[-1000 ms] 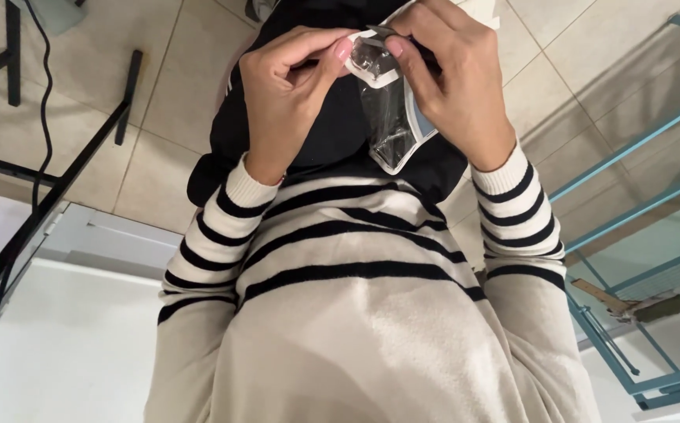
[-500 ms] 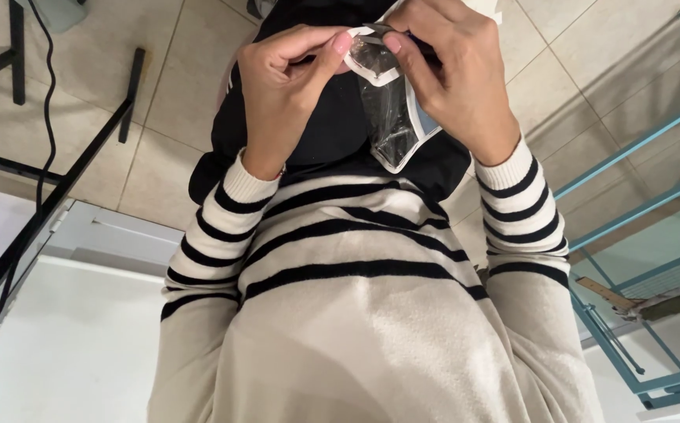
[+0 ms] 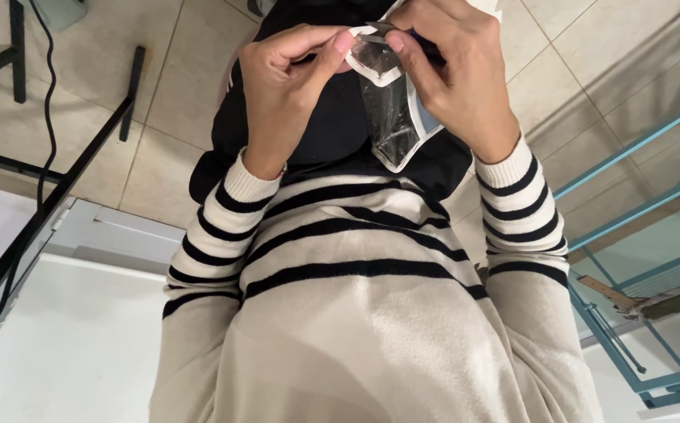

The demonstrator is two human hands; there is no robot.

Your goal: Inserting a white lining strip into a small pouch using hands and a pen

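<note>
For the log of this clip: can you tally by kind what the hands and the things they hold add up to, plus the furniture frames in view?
Hands: 2 (left hand, right hand)
Clear plastic pouch, pinched at its top by both hands: 1
Black metal frame: 1
Teal metal frame: 1
Total: 5

Sweater (image 3: 355,313): cream, black horizontal stripes on chest and both sleeves. Small bag (image 3: 391,117): clear plastic, white edging, a bit of blue at one side, dark inside. Trousers (image 3: 332,125): black. Floor tiles (image 3: 175,86): beige, pale grout. Shelf frame (image 3: 629,149): light teal. Table (image 3: 66,345): white. Cable (image 3: 46,133): black.
</note>
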